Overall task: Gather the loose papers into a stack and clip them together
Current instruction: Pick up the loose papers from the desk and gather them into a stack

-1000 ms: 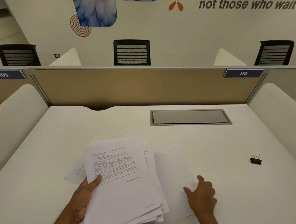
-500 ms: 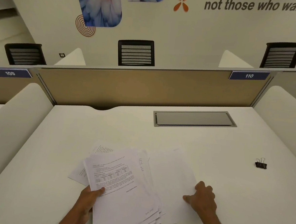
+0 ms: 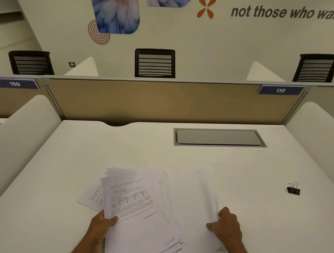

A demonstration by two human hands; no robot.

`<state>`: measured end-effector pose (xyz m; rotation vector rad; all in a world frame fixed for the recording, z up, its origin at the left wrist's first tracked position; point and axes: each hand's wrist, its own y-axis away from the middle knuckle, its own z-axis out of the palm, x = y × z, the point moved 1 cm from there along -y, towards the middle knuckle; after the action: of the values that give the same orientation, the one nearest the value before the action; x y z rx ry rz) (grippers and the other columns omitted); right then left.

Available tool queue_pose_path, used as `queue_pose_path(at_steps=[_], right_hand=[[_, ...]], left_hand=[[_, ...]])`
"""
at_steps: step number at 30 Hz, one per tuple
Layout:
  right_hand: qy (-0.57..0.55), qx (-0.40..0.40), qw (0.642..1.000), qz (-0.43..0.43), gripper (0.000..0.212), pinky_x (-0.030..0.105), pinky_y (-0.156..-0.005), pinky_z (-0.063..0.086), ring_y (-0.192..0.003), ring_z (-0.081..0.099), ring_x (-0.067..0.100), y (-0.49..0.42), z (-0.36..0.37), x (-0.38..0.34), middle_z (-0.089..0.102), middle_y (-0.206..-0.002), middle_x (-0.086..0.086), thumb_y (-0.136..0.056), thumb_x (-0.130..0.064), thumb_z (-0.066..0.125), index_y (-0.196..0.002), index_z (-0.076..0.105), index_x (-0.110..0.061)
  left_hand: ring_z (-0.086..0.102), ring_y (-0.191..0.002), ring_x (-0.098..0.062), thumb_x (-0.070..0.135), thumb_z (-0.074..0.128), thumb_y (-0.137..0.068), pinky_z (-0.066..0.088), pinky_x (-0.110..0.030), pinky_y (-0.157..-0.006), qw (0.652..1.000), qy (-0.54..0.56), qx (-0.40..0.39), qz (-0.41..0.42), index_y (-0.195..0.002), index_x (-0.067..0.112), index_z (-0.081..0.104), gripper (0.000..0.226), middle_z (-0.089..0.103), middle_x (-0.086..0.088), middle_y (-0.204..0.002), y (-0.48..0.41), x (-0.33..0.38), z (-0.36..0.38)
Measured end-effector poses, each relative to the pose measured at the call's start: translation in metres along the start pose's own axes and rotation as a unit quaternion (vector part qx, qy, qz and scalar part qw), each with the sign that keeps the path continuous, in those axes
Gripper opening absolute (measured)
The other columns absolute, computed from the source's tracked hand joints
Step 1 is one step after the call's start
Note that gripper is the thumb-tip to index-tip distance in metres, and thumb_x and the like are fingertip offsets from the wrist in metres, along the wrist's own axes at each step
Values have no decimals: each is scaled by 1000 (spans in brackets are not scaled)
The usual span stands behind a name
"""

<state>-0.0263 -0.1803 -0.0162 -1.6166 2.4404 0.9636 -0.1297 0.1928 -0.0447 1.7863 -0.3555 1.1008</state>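
Note:
A rough stack of white printed papers (image 3: pixel 142 213) sits near the desk's front edge, its top sheet showing text and a table. My left hand (image 3: pixel 100 227) grips the stack's left edge, thumb on top. A blank sheet (image 3: pixel 192 203) lies partly under the stack on its right. My right hand (image 3: pixel 226 225) pinches that sheet's right edge, which curls up. Another sheet (image 3: pixel 90 198) sticks out on the left. A black binder clip (image 3: pixel 293 189) lies alone at the far right, well away from both hands.
The white desk (image 3: pixel 120 152) has a grey cable hatch (image 3: pixel 218 138) at the back. A tan divider panel (image 3: pixel 164 100) closes the rear; rounded white side panels (image 3: pixel 13 135) flank both sides. Black chairs stand beyond the divider.
My right hand has closed its fingers on the blank sheet's right edge, lifting it. The left hand keeps its hold on the stack, now lower over the desk.

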Motion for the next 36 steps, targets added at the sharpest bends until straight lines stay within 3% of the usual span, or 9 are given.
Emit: queue_pose_path(at_steps=[6, 11, 14, 18, 21, 25, 29, 33, 36], right_hand=[[3, -3, 1000, -9, 45, 32, -78, 50, -101, 65, 27, 0, -3, 2, 66, -108, 3, -76, -33, 80, -106, 52, -16], [-43, -8, 999, 5, 35, 34, -80, 50, -98, 64, 28, -6, -1, 9, 66, -102, 3, -76, -27, 75, -102, 57, -14], [-62, 8, 998, -1, 22, 35, -78, 52, -92, 66, 29, -9, 3, 12, 69, -96, 6, -77, -23, 69, -92, 62, -10], [-90, 55, 994, -9, 12, 32, -70, 47, -83, 63, 29, -5, 4, 9, 66, -87, 6, -85, -20, 62, -79, 55, -12], [-154, 68, 986, -7, 12, 36, -67, 48, -74, 59, 27, -8, -1, 7, 63, -82, 6, -84, -17, 63, -83, 52, -12], [-289, -9, 957, 25, 39, 45, -75, 60, -86, 68, 34, -19, -11, 14, 68, -98, 12, -74, -13, 80, -105, 56, -11], [-357, -75, 931, 36, 39, 50, -68, 63, -79, 73, 40, -19, -27, 22, 74, -94, 24, -62, -5, 88, -95, 67, 2], [-402, -89, 911, 18, 43, 31, -53, 56, -74, 73, 36, -7, -43, 22, 76, -91, 25, -58, -8, 89, -93, 69, 6], [-436, -88, 895, -2, 35, 38, -65, 58, -83, 74, 38, -1, -53, 22, 77, -95, 21, -71, -9, 84, -102, 70, 0]], left_hand=[[61, -110, -41, -10, 59, -91, 45, -54, -105, 993, 112, -25, -33, -136, 4, 53, 47, 64, -23, -127, 0, 2, -16], [63, -96, -22, -9, 50, -96, 56, -29, -82, 975, 219, -31, -12, -124, 13, 60, 37, 74, -4, -101, 12, 15, -31], [63, -95, -19, -7, 50, -97, 54, -27, -79, 965, 258, -26, -28, -109, 16, 66, 30, 77, 1, -93, 16, 19, -38], [63, -99, -21, -7, 51, -97, 54, -31, -86, 962, 268, -33, -33, -111, 15, 66, 30, 73, -3, -105, 16, 17, -41], [57, -121, -29, -7, 51, -96, 41, -40, -110, 959, 278, -44, -29, -114, 15, 65, 32, 64, -12, -128, 13, 12, -42], [48, -137, -32, -8, 52, -96, 33, -43, -118, 957, 282, -63, -22, -117, 13, 65, 33, 58, -14, -140, 13, 8, -38], [48, -138, -34, -8, 53, -93, 28, -47, -122, 958, 276, -72, -25, -136, 8, 57, 46, 56, -15, -146, 11, 5, -31], [50, -137, -34, -7, 55, -93, 50, -40, -104, 952, 290, -85, -46, -143, 8, 52, 53, 59, -16, -143, 15, 5, -22], [52, -135, -34, -7, 56, -92, 54, -38, -89, 946, 306, -94, -60, -142, 8, 54, 53, 61, -16, -141, 18, 6, -16]])
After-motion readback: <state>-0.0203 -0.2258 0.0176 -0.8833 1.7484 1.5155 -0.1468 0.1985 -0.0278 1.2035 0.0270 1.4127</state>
